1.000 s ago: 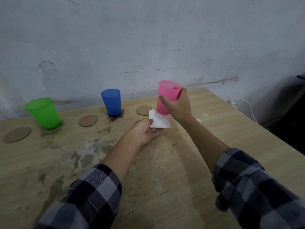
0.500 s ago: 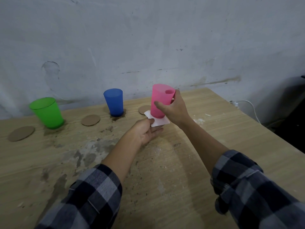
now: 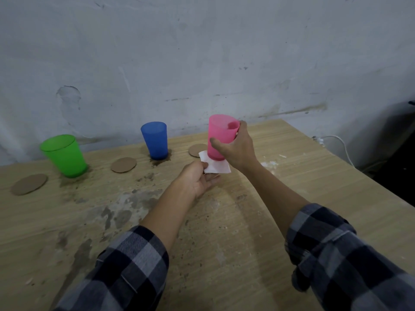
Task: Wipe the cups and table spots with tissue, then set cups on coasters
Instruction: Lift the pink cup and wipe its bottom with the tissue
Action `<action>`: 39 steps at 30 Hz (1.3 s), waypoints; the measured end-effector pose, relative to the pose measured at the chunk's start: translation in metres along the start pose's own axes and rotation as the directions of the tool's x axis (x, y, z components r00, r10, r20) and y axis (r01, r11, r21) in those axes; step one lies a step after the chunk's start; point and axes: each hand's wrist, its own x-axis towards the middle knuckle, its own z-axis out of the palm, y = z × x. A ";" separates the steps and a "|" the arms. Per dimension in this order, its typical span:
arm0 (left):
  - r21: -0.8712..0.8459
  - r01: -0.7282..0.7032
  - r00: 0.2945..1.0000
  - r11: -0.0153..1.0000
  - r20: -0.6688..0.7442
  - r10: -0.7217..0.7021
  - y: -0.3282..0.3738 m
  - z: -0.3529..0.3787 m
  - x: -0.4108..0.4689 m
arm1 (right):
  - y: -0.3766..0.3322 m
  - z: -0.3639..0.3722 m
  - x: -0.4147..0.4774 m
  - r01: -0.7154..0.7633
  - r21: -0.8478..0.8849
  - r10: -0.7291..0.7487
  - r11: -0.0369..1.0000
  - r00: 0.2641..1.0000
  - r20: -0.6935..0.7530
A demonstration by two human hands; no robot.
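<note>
The right hand [image 3: 238, 149] grips the pink cup [image 3: 221, 136] while the left hand [image 3: 197, 179] pinches a white tissue [image 3: 216, 166] beneath its base.

A bare, rough utility room or workshop corner: stained wooden worktop [image 3: 224, 221] against a scuffed, patched whitewashed wall [image 3: 202, 52].

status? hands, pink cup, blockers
Right hand grips pink cup, lifted. Left hand holds tissue under its base. Coaster behind it bare, nothing blocking.
</note>
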 end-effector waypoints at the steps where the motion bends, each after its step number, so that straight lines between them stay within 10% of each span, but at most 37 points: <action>1: -0.010 0.001 1.000 1.000 -0.004 -0.001 0.001 -0.001 0.001 | -0.001 0.000 0.000 0.007 -0.008 -0.007 1.000 1.000 0.014; 11: -0.008 0.008 0.999 1.000 -0.047 -0.008 0.003 -0.003 -0.002 | 0.001 -0.010 -0.004 0.045 -0.012 -0.040 0.999 0.970 0.238; 39: 0.108 -0.081 0.997 0.991 -0.001 0.082 0.001 -0.005 -0.004 | -0.001 0.001 -0.003 -0.024 0.107 0.012 0.994 0.993 0.113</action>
